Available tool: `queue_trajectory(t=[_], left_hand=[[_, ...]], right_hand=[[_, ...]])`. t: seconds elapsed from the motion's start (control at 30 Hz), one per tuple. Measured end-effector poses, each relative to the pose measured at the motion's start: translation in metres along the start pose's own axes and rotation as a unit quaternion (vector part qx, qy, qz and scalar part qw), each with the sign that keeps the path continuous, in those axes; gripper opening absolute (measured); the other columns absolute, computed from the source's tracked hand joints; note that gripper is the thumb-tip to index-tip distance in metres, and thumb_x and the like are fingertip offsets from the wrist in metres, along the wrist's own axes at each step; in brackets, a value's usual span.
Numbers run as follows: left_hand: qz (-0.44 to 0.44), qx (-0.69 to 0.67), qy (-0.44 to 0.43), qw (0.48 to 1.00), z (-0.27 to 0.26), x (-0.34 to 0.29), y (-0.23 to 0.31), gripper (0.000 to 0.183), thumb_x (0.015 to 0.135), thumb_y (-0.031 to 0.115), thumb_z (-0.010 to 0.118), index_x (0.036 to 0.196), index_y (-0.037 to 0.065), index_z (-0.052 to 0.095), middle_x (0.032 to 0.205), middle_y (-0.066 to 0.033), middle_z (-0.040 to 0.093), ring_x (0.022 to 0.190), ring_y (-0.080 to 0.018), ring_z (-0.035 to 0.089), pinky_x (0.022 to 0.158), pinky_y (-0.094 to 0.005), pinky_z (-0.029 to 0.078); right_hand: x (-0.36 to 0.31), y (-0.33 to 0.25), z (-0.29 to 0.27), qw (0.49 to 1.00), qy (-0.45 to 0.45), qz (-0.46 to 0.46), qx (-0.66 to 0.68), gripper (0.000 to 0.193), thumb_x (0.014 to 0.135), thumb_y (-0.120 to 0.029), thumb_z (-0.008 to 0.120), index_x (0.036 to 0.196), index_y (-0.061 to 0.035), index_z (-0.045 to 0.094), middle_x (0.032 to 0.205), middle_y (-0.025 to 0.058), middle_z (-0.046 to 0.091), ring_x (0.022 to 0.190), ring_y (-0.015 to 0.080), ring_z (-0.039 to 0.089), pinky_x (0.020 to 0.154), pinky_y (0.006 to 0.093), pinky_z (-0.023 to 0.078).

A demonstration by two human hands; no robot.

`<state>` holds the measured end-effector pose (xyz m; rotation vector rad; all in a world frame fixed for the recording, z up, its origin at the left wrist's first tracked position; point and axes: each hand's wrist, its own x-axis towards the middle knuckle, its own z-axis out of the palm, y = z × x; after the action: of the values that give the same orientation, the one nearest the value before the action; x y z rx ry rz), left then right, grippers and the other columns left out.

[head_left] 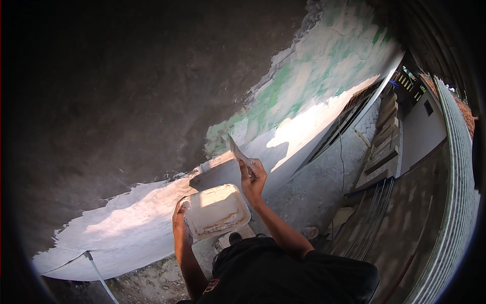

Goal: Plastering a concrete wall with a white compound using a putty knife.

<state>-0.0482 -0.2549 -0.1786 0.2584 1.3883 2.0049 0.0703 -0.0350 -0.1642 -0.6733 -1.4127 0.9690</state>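
My left hand (179, 219) grips the left side of a pale rectangular tub (245, 217). A creamy, plaster-like paste (215, 203) lies in it, smooth in the middle and ridged along the near side. Closed round a putty knife (237, 151), my right hand (254, 178) is above the tub's right corner. The knife's thin blade points up and left, close to the wall where green paint meets bare grey. Beyond both hands stands the wall (298, 96), coated in white and green streaks along a ragged edge. Whether the blade touches the wall, I cannot tell.
Dark bare wall (152, 91) fills the upper left. Rough concrete ground (309, 187) runs along the wall's foot. To the right are long thin rods (372, 215) and a corrugated sheet (450, 152). A thin pole (101, 276) stands at the lower left.
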Motion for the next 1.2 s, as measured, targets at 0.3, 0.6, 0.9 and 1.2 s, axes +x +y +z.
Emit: queue_trajectory(t=[0.3,0.6,0.9,1.2], left_hand=[[0.027,-0.003,-0.007,1.0,0.016,0.002,0.001,0.049,0.095,0.031,0.052,0.135,0.004,0.049,0.127,-0.0102,0.057,0.116,-0.0224,0.056,0.098,-0.034,0.044],[-0.039,-0.046,-0.029,0.998,0.017,0.001,0.009,0.052,0.095,0.024,0.054,0.14,0.001,0.043,0.13,-0.0107,0.056,0.118,-0.0198,0.054,0.101,-0.0315,0.041],[-0.047,-0.029,-0.051,0.997,0.026,0.007,0.01,0.05,0.095,0.024,0.055,0.138,0.001,0.045,0.127,-0.0106,0.057,0.113,-0.019,0.057,0.099,-0.0314,0.043],[-0.055,-0.048,-0.024,0.997,0.028,0.014,0.001,0.046,0.097,0.024,0.053,0.137,0.003,0.046,0.126,-0.0097,0.058,0.114,-0.0186,0.056,0.098,-0.032,0.044]], right_hand=[[0.033,0.052,0.016,0.973,0.131,-0.1,-0.16,0.032,0.084,0.0,0.07,0.116,-0.0023,0.068,0.082,0.0023,0.052,0.072,0.0095,0.05,0.066,0.0215,0.043],[-0.005,0.021,-0.01,0.998,-0.006,0.054,0.02,0.017,0.086,-0.004,0.07,0.101,0.0034,0.07,0.083,0.0048,0.057,0.066,0.0094,0.054,0.058,0.0259,0.044],[0.116,-0.017,-0.042,0.976,0.179,-0.082,-0.095,0.005,0.087,0.002,0.064,0.09,0.0046,0.066,0.082,0.0051,0.054,0.065,0.0124,0.047,0.058,0.0273,0.04],[0.071,-0.04,-0.034,1.0,-0.019,-0.012,0.012,0.011,0.086,-0.008,0.072,0.093,0.0007,0.072,0.075,-0.0009,0.048,0.063,0.0055,0.039,0.054,0.0231,0.032]])
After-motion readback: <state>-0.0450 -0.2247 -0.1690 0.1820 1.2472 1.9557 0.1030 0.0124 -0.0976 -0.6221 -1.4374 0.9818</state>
